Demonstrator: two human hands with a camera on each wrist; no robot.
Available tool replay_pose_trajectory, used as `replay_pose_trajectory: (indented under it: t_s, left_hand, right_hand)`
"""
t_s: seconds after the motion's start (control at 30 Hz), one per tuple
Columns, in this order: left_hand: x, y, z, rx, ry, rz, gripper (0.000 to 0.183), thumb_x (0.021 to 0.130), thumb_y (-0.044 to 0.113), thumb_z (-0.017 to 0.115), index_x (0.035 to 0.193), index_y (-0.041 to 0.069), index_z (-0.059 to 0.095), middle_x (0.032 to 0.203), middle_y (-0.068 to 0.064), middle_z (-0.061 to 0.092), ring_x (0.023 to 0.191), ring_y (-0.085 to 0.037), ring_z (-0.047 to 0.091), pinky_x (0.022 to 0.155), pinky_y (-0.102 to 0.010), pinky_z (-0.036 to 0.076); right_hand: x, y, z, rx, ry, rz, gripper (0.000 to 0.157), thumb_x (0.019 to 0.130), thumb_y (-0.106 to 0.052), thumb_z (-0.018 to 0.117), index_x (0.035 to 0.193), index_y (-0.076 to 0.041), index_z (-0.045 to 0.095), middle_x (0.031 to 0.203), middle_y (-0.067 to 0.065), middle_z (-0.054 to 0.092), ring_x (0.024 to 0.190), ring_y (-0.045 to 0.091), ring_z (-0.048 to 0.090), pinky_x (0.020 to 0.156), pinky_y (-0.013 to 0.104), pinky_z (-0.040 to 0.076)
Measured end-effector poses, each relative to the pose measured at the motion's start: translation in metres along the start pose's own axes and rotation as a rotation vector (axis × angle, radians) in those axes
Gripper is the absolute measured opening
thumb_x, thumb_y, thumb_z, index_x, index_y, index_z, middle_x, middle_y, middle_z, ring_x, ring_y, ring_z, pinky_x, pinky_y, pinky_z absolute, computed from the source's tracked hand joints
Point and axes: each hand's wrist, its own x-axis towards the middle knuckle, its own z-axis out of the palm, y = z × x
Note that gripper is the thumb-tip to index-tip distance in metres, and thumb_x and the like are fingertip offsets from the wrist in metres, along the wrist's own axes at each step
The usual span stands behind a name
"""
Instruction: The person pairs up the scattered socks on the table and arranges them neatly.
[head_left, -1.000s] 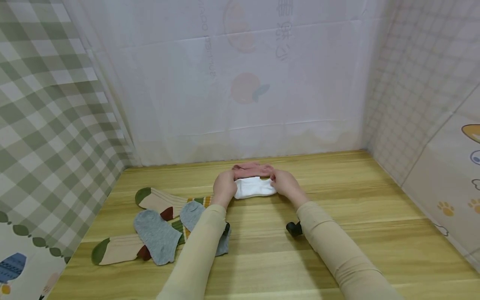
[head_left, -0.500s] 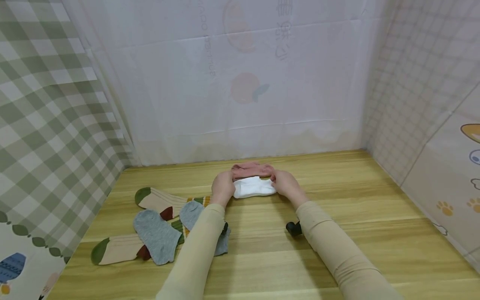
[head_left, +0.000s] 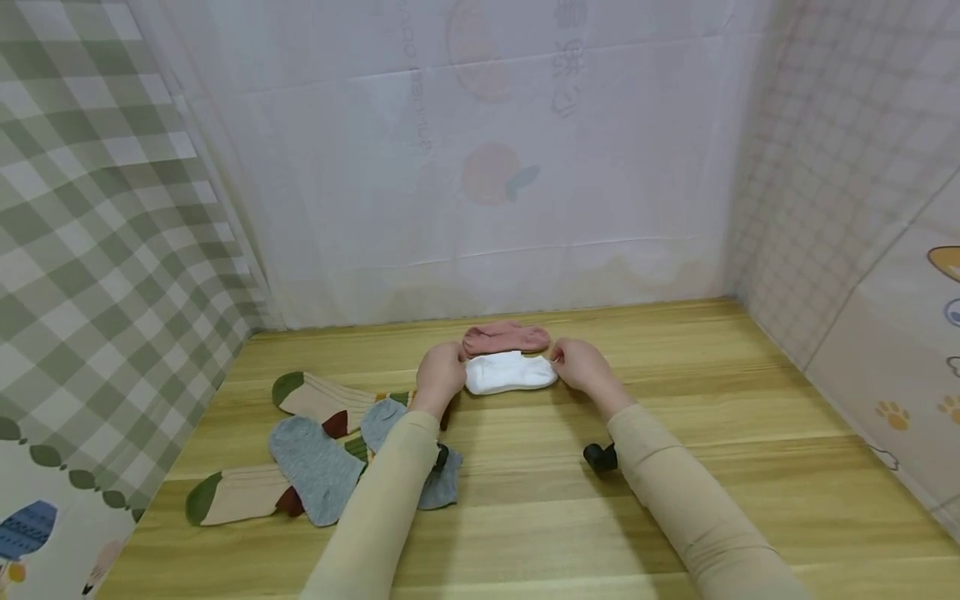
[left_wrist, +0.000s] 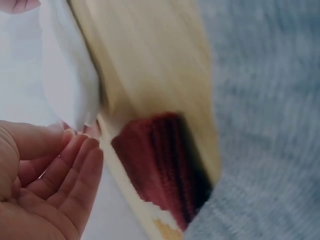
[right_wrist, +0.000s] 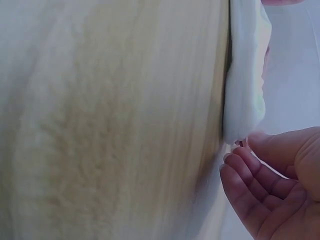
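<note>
A white ankle sock [head_left: 510, 372] lies flat near the back of the table, just in front of a pink sock [head_left: 506, 337]. At the white sock's left end is my left hand [head_left: 441, 375], its fingertips right at the edge. In the left wrist view, the thumb and loosely bent fingers [left_wrist: 80, 175] come together beside the sock's tip. My right hand [head_left: 583, 367] stands at the opposite end, fingertips beside the fabric. The right wrist view has the thumb [right_wrist: 272, 145] at the sock's tip and the other fingers loosely bent below it.
On the left, grey socks [head_left: 315, 471] lie across cream socks [head_left: 247, 496] with green toes and dark red heels; my left sleeve [head_left: 382, 500] partly covers them. Cloth-covered walls [head_left: 495, 283] border the wood-grain table [head_left: 525, 517] at the back and sides.
Both hands have moved slightly outward, the left one leftward and the right one rightward. The white sock's ends, earlier covered by fingers, now show. The pink sock's right end is uncovered too.
</note>
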Motion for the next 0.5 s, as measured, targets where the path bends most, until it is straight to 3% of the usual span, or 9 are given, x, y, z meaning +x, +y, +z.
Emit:
replay_pose_trajectory:
  t_s: [0.2,0.33,0.5]
  left_hand:
    - [-0.006,0.006,-0.009,-0.006,-0.009,0.014,0.014,0.095,0.010,0.063,0.081,0.011,0.065,0.081,-0.002,0.063,0.072,-0.020,0.057,0.063,-0.035,0.047]
    - [-0.011,0.011,-0.016,0.003,-0.036,0.016,0.004,0.095,0.015,0.066,0.093,0.011,0.068,0.091,-0.003,0.067,0.081,-0.021,0.062,0.068,-0.038,0.051]
    - [-0.016,0.014,-0.022,0.024,-0.053,0.035,0.012,0.096,0.018,0.066,0.105,0.011,0.070,0.096,-0.004,0.068,0.083,-0.021,0.062,0.069,-0.038,0.052]
  right_hand:
    - [-0.005,-0.004,-0.006,0.013,0.021,-0.022,0.011,0.094,-0.013,0.065,0.097,-0.002,0.065,0.086,0.008,0.061,0.081,0.025,0.056,0.077,0.042,0.047]
    - [-0.008,-0.009,-0.010,0.033,0.032,-0.042,0.011,0.094,-0.016,0.066,0.095,-0.005,0.065,0.090,0.008,0.064,0.084,0.025,0.059,0.079,0.043,0.048]
    - [-0.014,-0.015,-0.013,0.040,0.046,-0.078,0.013,0.095,-0.017,0.066,0.098,-0.004,0.066,0.093,0.009,0.065,0.087,0.025,0.060,0.081,0.044,0.049]
